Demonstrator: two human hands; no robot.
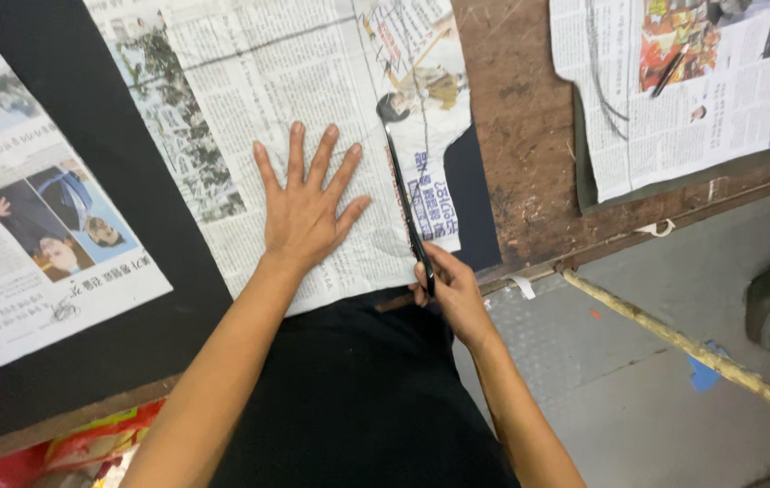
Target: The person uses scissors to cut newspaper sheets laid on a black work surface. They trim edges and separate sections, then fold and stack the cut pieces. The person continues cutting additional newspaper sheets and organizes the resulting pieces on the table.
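Head view: the left hand (305, 210) lies flat, fingers spread, its grip fully open and holding nothing, pressing a newspaper sheet (312, 81) onto black fabric (86, 136) on the wooden tabletop (529, 163). At its 4 o'clock, the right hand (453, 291) has its grip closed around a long black tool (406, 203) lying along the sheet.

A scratched brown wooden worktop (529, 136) ends above a grey concrete floor (656, 389), where a thick rope (674, 339) runs diagonally past blue tape (703, 372).
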